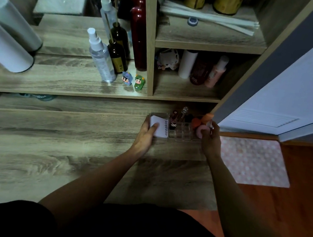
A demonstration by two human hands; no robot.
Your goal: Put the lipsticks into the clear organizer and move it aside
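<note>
The clear organizer stands at the far right of the wooden desk, under the shelf unit. In it are a white box at the left, dark lipsticks standing in the back cells, and orange and pink sponges at the right. My left hand grips the organizer's left end, thumb on the white box. My right hand holds its right end, fingers curled around the side. The front cells look empty.
The wooden desk stretches to the left. Above it, a shelf carries spray bottles, a brown bottle, a dark red bottle and two small figurines. A pink mat lies on the floor at right.
</note>
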